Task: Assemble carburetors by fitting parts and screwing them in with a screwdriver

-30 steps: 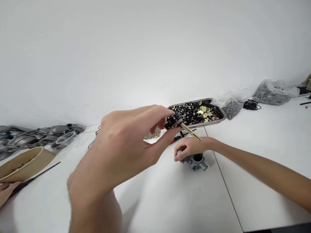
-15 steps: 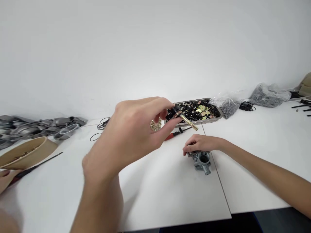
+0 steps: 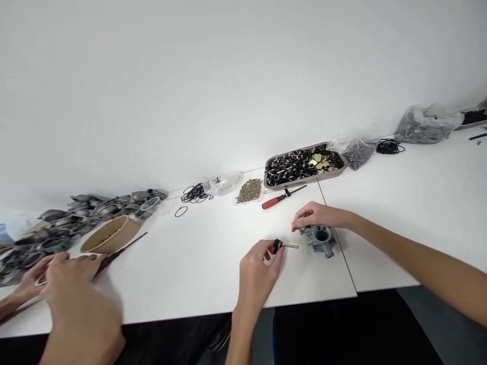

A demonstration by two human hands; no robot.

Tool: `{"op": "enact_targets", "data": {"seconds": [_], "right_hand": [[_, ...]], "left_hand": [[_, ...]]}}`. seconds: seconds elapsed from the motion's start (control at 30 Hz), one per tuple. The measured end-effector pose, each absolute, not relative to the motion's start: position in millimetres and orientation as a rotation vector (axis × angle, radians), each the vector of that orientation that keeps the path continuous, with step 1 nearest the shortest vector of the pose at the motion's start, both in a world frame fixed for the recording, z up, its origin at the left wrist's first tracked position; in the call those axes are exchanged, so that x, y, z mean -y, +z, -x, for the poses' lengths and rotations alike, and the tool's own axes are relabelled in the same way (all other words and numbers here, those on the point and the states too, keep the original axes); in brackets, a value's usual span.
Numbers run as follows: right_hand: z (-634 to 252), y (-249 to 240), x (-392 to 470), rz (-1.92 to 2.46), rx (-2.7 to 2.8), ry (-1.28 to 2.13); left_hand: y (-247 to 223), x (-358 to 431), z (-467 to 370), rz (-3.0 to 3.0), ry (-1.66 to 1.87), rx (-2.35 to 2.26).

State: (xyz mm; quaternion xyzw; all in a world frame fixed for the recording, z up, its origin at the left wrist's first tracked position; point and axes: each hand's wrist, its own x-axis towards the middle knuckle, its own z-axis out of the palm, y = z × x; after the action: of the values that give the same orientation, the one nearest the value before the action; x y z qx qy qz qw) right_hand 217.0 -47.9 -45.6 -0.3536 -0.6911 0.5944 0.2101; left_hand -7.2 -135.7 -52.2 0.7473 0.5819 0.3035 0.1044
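Observation:
My left hand (image 3: 258, 271), closed in a pinch, holds a small black fitting (image 3: 278, 246) with a thin brass-coloured rod (image 3: 290, 246) sticking out to the right, just above the table. To the right of it lies a grey metal carburetor body (image 3: 316, 243) with a round bore facing up. My right hand (image 3: 319, 215) grips the carburetor's far left side, its fingertips at a small metal part there. The rod's tip points towards the carburetor, a short gap apart from it. The exact contact of my right fingers is partly hidden.
Behind stand a metal tray (image 3: 304, 181) of black and yellowish parts, a red-handled screwdriver (image 3: 271, 203), and a dish of brass pieces (image 3: 249, 190). At left, a co-worker's hands (image 3: 76, 289) hold a screwdriver near a tan bowl (image 3: 131, 230) and piled grey castings (image 3: 102, 210).
My left hand has come down from in front of the camera, bringing the black fitting beside the carburetor. My right hand stays on the carburetor. The view has shifted, showing more of the co-worker's hands.

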Motion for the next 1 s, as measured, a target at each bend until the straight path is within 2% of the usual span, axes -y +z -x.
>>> {"op": "enact_targets", "data": {"seconds": [0.2, 1.0], "right_hand": [[-217.5, -48.3, 47.5, 0.964, 1.958, 1.592], [-211.1, -47.8, 53.3, 1.044, 1.740, 1.564]], "left_hand": [[-54.2, 137.9, -13.7, -2.111, 1.031, -1.661], [-63.5, 137.5, -18.2, -2.064, 0.976, -1.709]]}}
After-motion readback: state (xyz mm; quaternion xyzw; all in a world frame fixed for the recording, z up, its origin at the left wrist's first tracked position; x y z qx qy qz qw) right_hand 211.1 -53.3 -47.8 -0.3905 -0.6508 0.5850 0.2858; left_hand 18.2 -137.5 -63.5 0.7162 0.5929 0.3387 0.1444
